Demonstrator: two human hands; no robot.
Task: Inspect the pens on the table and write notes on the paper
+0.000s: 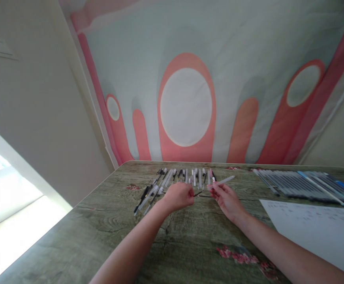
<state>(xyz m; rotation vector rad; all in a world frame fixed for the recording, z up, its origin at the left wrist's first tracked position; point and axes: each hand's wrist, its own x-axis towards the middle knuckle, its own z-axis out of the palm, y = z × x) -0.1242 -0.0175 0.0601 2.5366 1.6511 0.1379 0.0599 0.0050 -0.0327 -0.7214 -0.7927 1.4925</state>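
My right hand (pixel 227 200) pinches a translucent pen barrel (pixel 225 180), which slants up to the right. A small white piece shows at its fingertips. To its left, my left hand (pixel 180 195) is closed over the table, fingers curled. Beside its fingertips is a thin dark piece (pixel 198 193); I cannot tell whether the hand grips it. Beyond both hands lies a row of pen parts, with clear barrels (pixel 169 178) and dark and white pieces among them. More pens and barrels (pixel 148 196) lie to the left of my left hand.
Many grey pen refills (pixel 296 183) lie side by side at the right, with a few blue ones among them. A sheet of paper with writing (pixel 316 225) is in front of them. The wood-patterned table (pixel 100 236) ends at a patterned pink and grey wall (pixel 186 154).
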